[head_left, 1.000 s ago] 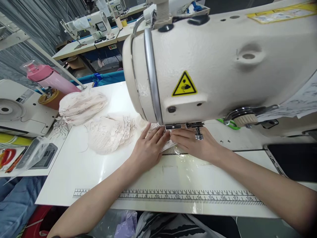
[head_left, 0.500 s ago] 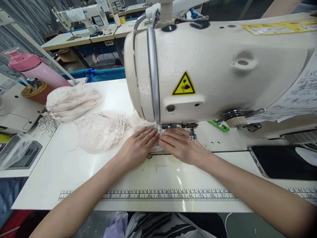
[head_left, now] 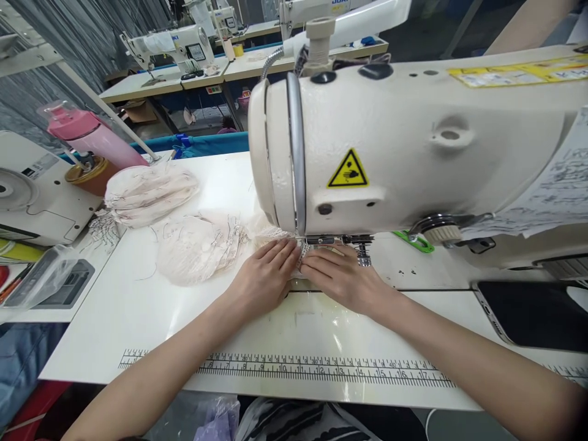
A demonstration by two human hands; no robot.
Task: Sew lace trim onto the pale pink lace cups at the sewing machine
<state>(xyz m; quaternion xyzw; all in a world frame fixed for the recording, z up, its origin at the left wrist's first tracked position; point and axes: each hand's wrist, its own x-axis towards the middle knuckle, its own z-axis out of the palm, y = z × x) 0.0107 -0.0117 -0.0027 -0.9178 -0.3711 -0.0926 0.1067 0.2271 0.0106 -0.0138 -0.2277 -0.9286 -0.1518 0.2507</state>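
Observation:
A cream sewing machine (head_left: 413,141) fills the upper right of the head view. Under its head, my left hand (head_left: 264,275) and my right hand (head_left: 342,275) lie side by side, fingers stretched flat on a small piece of cream lace (head_left: 299,260). Their fingertips press it down just in front of the presser foot (head_left: 362,254). The needle area is mostly hidden by the machine head. A string of sewn lace pieces (head_left: 197,248) trails to the left of my left hand.
A second lace bundle (head_left: 147,193) lies at the table's back left, by a pink bottle (head_left: 92,138) and a brown tape roll (head_left: 89,174). A black phone (head_left: 537,312) rests at right. A printed ruler (head_left: 321,370) runs along the front edge. Other sewing stations (head_left: 169,46) stand behind.
Both hands have slid a little to the left with the lace and their fingertips have drawn closer together. The camera has shifted slightly.

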